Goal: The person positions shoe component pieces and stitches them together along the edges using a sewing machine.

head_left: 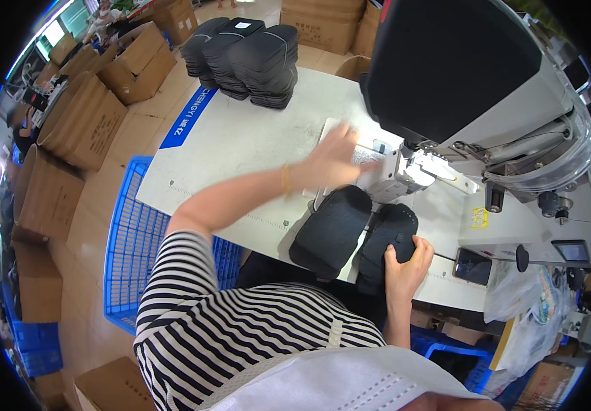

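Observation:
My left hand [340, 161] reaches across the white table to the plate beside the sewing machine's [405, 175] needle area. It is smeared by motion, so its fingers are unclear. In front of the machine lie two dark, rounded fabric pieces side by side. The left piece [333, 229] looks thick, perhaps a pile, and hangs slightly over the table's front edge. Small pale dots run along the far rim of the right piece [386, 240]. My right hand [408, 266] grips the right side of that piece, thumb on top and fingers at its edge.
Tied stacks of dark fabric pieces [261, 58] stand at the table's far left corner. A blue plastic basket [125, 233] is left of the table [234, 151]. A phone [473, 266] lies at the right, below the machine body. Cardboard boxes [76, 123] line the floor at left.

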Demonstrator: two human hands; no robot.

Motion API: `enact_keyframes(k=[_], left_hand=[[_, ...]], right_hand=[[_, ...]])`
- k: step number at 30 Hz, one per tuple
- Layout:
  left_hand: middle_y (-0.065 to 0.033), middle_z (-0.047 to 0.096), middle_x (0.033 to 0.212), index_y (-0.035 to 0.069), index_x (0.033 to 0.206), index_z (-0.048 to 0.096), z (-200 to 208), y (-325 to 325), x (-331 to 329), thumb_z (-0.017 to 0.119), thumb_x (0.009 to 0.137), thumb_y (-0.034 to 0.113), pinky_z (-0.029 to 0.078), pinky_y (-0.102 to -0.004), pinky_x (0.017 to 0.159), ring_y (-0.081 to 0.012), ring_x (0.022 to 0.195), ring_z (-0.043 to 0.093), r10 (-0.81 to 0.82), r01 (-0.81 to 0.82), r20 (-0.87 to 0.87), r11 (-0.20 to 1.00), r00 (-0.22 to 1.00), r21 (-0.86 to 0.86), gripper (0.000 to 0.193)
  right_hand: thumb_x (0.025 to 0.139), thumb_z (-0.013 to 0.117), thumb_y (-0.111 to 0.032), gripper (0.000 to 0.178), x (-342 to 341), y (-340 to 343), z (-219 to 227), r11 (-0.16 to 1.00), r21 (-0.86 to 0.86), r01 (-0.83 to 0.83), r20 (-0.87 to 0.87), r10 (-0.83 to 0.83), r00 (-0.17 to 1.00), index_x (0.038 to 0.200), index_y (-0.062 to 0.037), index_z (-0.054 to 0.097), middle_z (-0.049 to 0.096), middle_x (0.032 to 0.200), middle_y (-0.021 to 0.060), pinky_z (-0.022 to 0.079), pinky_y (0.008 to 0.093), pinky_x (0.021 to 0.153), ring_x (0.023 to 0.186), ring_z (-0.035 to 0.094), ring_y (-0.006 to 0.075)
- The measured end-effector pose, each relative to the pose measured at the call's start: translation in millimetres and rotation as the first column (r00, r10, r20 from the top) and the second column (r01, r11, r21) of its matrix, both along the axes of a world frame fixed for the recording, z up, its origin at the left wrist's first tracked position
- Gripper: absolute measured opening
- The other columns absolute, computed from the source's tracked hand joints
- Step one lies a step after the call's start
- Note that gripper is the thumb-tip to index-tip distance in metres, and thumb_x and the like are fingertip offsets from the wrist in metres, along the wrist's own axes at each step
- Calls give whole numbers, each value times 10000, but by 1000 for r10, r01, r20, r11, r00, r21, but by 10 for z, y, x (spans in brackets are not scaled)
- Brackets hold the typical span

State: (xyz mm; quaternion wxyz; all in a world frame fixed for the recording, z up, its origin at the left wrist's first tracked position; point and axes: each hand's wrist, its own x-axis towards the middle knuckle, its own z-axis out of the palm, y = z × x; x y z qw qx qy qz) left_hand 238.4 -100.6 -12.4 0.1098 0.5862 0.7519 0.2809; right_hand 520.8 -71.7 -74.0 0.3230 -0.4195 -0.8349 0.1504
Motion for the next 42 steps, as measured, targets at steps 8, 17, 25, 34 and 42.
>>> enact_keyframes(k=[8, 17, 25, 34, 42], left_hand=[[-190, 486, 1299, -24, 1305, 499, -398, -975, 653, 800, 722, 406, 382, -436, 1034, -377, 1234, 447, -5, 35, -140, 977, 990, 208, 784], [-130, 522, 1200, 13, 1269, 537, -427, -894, 720, 798, 727, 299, 393, -441, 972, -314, 1130, 502, 56, -24, -98, 954, 994, 300, 666], [-86, 628, 890, 0, 927, 581, -196, -862, 671, 812, 718, 104, 486, -384, 727, -298, 822, 626, -95, 79, 182, 992, 979, 96, 329], [-114, 722, 969, -42, 1024, 698, 369, -864, 769, 724, 832, -15, 581, -287, 767, -160, 844, 699, -174, -101, 971, 976, 163, 192, 195], [-106, 708, 989, -14, 1027, 671, 312, -792, 687, 705, 844, -51, 582, -301, 787, -172, 871, 694, -244, -384, 953, 874, 182, 298, 190]], right_hand=[[792, 702, 16, 532, -57, -136, 23, 939, 338, -63, -109, 106, 988, 1280, 48, 493, 502, 1264, 199, 422, 431, 965, 1163, 499, 352], [811, 731, -47, 510, 20, -103, -32, 953, 303, 3, -66, 18, 998, 1273, 37, 532, 622, 1026, 91, 382, 396, 901, 949, 544, 248], [900, 671, -7, 448, 101, -102, -63, 972, 234, 35, -354, 52, 934, 1304, 46, 487, 585, 1024, 112, 476, 334, 850, 936, 547, 192], [853, 626, 61, 163, -355, -73, 729, 804, -238, -544, -607, 314, 730, 1007, 15, 651, 622, 1021, 84, 462, 234, 782, 921, 582, 128], [872, 664, 19, 100, -275, -306, 639, 768, -257, -586, -717, 255, 649, 966, 49, 650, 609, 1086, 134, 523, 206, 632, 762, 643, 108]])
